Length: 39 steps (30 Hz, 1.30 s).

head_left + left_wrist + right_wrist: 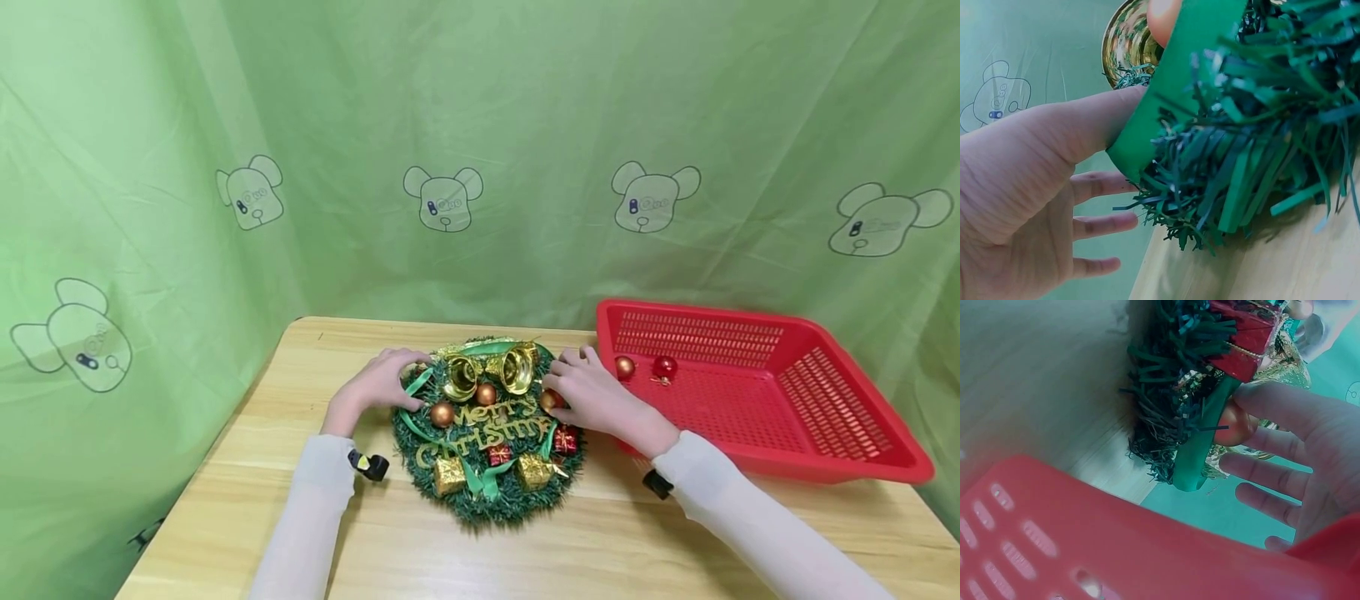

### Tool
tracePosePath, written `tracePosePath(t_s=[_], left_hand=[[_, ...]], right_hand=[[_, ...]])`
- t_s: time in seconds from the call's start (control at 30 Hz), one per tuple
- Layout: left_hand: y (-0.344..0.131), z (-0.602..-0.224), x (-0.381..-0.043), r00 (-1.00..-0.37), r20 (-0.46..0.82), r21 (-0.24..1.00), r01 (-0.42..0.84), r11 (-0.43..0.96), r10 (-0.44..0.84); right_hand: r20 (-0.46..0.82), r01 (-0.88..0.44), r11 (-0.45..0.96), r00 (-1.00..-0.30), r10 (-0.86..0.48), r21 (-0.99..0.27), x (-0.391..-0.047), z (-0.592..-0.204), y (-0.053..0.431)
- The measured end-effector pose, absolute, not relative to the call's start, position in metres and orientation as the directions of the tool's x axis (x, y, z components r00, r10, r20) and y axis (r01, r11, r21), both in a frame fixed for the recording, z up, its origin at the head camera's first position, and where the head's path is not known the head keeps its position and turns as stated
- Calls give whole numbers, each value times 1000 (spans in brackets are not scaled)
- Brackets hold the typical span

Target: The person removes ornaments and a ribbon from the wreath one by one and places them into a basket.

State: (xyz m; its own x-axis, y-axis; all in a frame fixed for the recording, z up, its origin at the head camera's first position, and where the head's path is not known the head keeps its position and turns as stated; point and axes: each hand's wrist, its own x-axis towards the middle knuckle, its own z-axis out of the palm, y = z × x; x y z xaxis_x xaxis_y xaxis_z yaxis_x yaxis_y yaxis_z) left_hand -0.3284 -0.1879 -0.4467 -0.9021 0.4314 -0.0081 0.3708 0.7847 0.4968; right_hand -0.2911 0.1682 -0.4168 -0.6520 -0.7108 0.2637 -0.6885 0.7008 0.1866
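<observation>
A green tinsel Christmas wreath [480,508] lies on the wooden table, with gold bells [516,371], copper baubles [442,414], small gift boxes and gold "Merry Christmas" lettering. My left hand [386,382] holds the wreath's upper left edge. In the left wrist view its thumb [1104,122] reaches behind a green ribbon [1188,75], and fingertips meet the tinsel edge. On the opposite side, my right hand [588,390] pinches a copper bauble [1235,425] between thumb and index finger, while the other fingers extend loosely beside it. Part of this bauble is hidden behind ribbon.
A red plastic basket [757,460] stands to the right, close to my right forearm. Inside it lie a copper bauble [625,367] and a red bauble [664,367]. Green curtain [525,250] with bear-head outlines hangs behind and left of the table [420,558].
</observation>
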Motion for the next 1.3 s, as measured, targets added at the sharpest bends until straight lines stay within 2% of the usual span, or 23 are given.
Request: tracePosePath(t_s=[0.73, 1.1, 1.3], left_hand=[[-190, -444, -329, -887, -19, 485, 396, 779, 462], [-188, -442, -327, -892, -24, 486, 385, 785, 452], [-187, -443, -327, -895, -23, 491, 378, 784, 446]], right_hand=[[305, -714, 684, -625, -719, 151, -289, -410, 166], [274, -718, 693, -653, -706, 73, -285, -406, 164], [279, -731, 681, -643, -713, 54, -280, -401, 162]])
